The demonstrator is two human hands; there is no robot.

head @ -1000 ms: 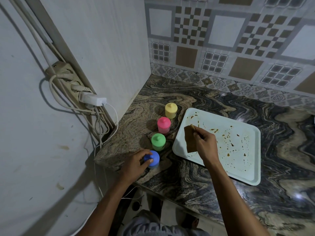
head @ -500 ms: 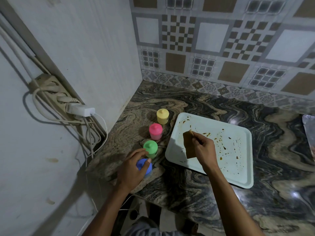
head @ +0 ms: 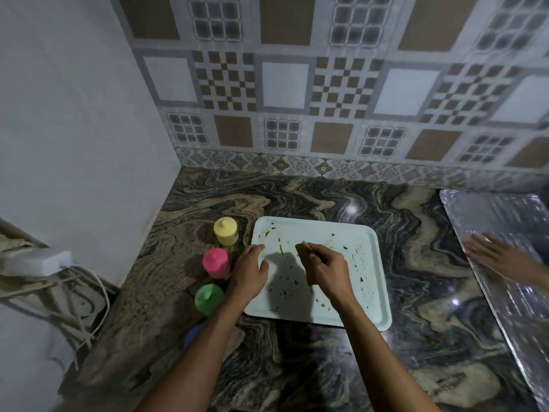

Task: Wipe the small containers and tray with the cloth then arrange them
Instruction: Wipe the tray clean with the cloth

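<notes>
Left hand rests, fingers relaxed, on the stained pale plastic tray's left rim, near the small pink lidded container; right hand pinches a brown cloth mid-tray.

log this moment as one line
left hand: rests on tray rim | right hand: pinches cloth over tray | tray: stained | containers: left of tray

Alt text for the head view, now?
The right hand pinches a brown cloth over a pale, brown-stained tray on a marbled counter; the left hand rests on the tray's left rim. A yellow container, pink container and green container stand in a row left of it, a blue container mostly hidden by the left forearm. Another hand touches a shiny sheet.
</notes>
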